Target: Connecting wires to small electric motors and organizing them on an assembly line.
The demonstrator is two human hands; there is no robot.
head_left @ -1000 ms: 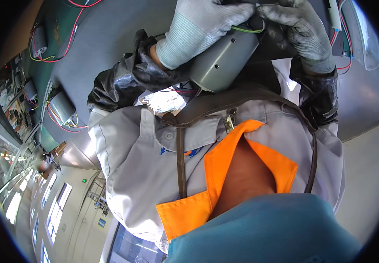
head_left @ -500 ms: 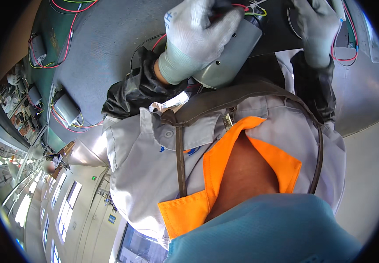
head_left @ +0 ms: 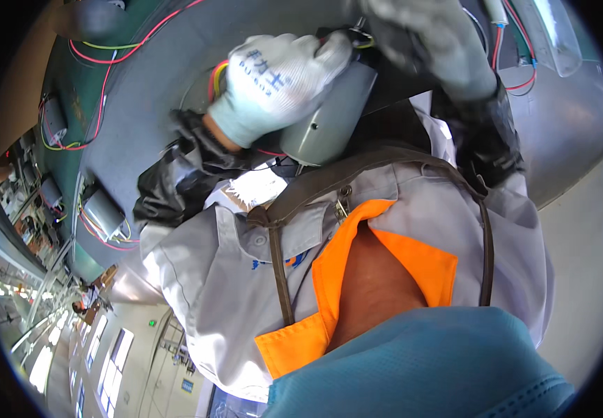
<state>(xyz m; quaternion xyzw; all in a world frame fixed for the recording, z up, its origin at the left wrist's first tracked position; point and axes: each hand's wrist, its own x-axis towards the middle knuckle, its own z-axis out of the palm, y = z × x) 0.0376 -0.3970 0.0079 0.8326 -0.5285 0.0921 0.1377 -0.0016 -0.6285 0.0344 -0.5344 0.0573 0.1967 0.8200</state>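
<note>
The left hand, in a white knit glove, lay curled over the upper left side of a grey metal housing. Its fingers were wrapped onto the housing's curved face, closed against it in a firm hold. The housing sat just above the person's chest, tilted, with its rounded end pointing down toward the grey jacket.

The right hand, also gloved, was at the top right of the housing, blurred. Its fingers bent down toward the housing's upper edge, but whether they gripped anything could not be told. A black sleeve cover ran from that wrist down the right side of the housing.

A bundle of wires, red, yellow and green, emerged left of the housing, beside the left wrist. More red wires lay right of the housing, on the grey table.

Left of the housing, a green strip along the table carried further small grey motors with their own wire loops, well apart from the hands.

Below the housing, a brown strap crossed the jacket, and an orange collar lay open beneath it.
</note>
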